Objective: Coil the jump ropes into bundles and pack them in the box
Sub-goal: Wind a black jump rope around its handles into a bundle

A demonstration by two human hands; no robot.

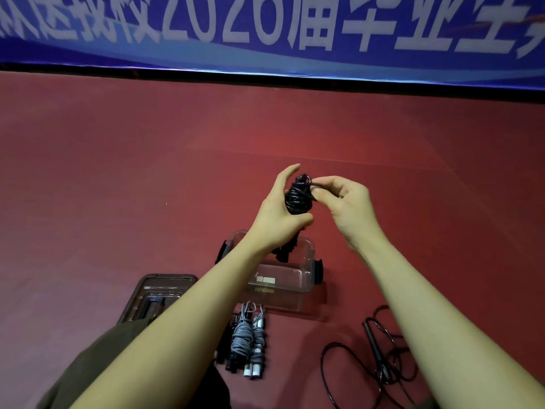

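Black cord wound into a tight bundle [298, 196] is held up in the air, above a clear plastic box [306, 261] that sits on a red floor [118, 172]. The left hand [280, 214] wraps round the bundle from the left, thumb underneath, fingers reaching up behind it. The right hand [345, 208] pinches the loose tail of the cord at the bundle's top right, fingers curled on it. The rope's black handles [284, 250] hang below the left hand, dipping toward the open box.

Nearer the person, just in front of the box, lie finished bundles — a grey one [243, 335] with white handle tips, and darker ones beside it. The box lid [159, 293] rests on the floor to the left of the box. To the right, near the right forearm, an uncoiled black rope [377, 358] sprawls in loose loops.

The likely step is tucking or knotting the tail to lock the wraps. The risk lies there: if the right hand lets the tail slip before it is secured, the springy cord could unwind and the bundle would go slack. A loose grip by the left hand could let the wraps slide off the top — or drop the lot. The dangling handles might also snag on the box rim.

Across the far edge of the floor hangs a blue banner [265, 31] with white lettering.
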